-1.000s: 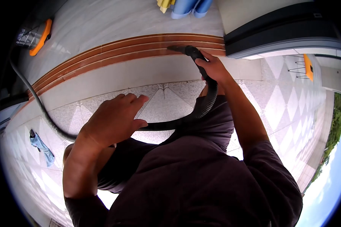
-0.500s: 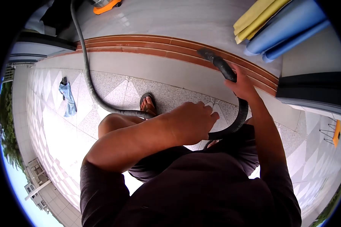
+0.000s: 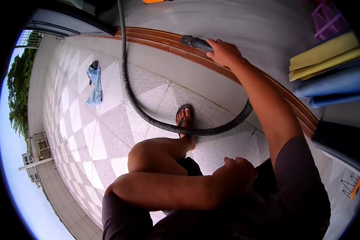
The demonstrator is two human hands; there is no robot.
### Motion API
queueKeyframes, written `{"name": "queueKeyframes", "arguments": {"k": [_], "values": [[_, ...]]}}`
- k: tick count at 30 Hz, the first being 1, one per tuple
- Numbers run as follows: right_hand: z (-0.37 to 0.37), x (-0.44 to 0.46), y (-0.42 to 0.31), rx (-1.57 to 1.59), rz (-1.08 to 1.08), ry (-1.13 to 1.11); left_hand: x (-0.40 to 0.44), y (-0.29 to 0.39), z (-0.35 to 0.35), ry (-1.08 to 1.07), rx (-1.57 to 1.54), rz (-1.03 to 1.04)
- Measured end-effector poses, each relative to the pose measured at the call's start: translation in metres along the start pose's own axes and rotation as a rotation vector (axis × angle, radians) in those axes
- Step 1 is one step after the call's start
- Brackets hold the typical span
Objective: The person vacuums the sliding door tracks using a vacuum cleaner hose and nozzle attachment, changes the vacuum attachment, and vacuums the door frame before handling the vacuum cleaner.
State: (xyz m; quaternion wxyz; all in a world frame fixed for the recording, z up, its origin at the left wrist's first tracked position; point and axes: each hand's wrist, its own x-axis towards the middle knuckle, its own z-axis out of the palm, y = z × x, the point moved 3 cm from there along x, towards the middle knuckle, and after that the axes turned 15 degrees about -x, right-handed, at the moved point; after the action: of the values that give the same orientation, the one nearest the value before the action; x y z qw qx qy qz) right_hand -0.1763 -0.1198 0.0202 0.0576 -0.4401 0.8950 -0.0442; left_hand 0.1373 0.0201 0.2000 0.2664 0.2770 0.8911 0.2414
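Note:
My right hand (image 3: 225, 53) is wrapped round the black vacuum nozzle (image 3: 199, 43), whose flat tip rests at the reddish-brown sill tracks (image 3: 156, 39). From there the ribbed grey hose (image 3: 164, 125) runs behind my right forearm, loops low past my foot and climbs to the top edge. My left hand (image 3: 237, 176) lies in shadow near my lap with its fingers curled in, apart from the hose; nothing shows in it.
A light blue cloth (image 3: 94, 85) lies on the tiled floor (image 3: 108, 132) at left. Yellow and blue rolls (image 3: 332, 68) stand at right, below a purple plastic rack (image 3: 328, 20). Part of an orange object (image 3: 152, 1) shows at top. My sandalled foot (image 3: 184, 116) stands under the hose.
The nozzle has moved left along the tracks with my right hand. My left hand has drawn back toward my lap, away from the hose. The camera view has turned.

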Motion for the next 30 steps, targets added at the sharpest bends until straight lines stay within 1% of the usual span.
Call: {"name": "queueKeyframes", "arguments": {"k": [1,3,5,6,9,12,13,15,16,17,18,21,24,27,30], "values": [[0.002,0.015,-0.007,0.008,-0.003,-0.011,-0.007,0.002,0.001,0.007,0.054,0.009],[0.006,0.043,-0.023,0.020,-0.007,-0.031,-0.020,0.002,0.003,0.081,0.025,0.005],[0.010,0.065,-0.039,0.064,0.004,-0.044,-0.029,0.000,0.004,0.026,0.041,0.015],[0.016,0.076,-0.046,0.104,0.001,-0.040,-0.031,-0.003,-0.005,-0.123,-0.004,-0.027],[0.034,0.102,-0.061,0.140,0.033,-0.046,-0.044,-0.011,0.006,0.247,0.071,-0.093],[0.051,0.124,-0.061,0.181,0.131,-0.077,-0.047,-0.017,0.009,0.315,0.075,-0.144],[0.058,0.125,-0.057,0.203,0.176,-0.094,-0.047,-0.018,0.009,0.200,0.091,-0.154],[0.068,0.119,-0.047,0.237,0.199,-0.082,-0.052,-0.016,0.006,-0.033,0.123,-0.163],[0.071,0.117,-0.044,0.245,0.216,-0.077,-0.054,-0.018,0.000,-0.069,0.095,-0.156],[0.072,0.114,-0.040,0.252,0.234,-0.071,-0.054,-0.019,-0.004,-0.072,0.078,-0.156],[0.069,0.111,-0.035,0.289,0.254,-0.111,-0.051,-0.019,-0.008,-0.066,0.040,-0.145],[0.054,0.097,-0.028,0.238,0.217,-0.132,-0.042,-0.023,-0.015,-0.069,-0.004,-0.127],[0.027,0.074,-0.027,0.256,0.177,-0.269,-0.032,-0.023,-0.019,-0.075,-0.041,-0.114],[0.033,0.069,-0.025,0.180,0.156,-0.166,-0.025,-0.021,-0.022,-0.079,-0.051,-0.093],[0.036,0.083,-0.029,0.191,0.152,-0.142,-0.025,-0.017,-0.021,-0.082,-0.052,-0.085]]}}
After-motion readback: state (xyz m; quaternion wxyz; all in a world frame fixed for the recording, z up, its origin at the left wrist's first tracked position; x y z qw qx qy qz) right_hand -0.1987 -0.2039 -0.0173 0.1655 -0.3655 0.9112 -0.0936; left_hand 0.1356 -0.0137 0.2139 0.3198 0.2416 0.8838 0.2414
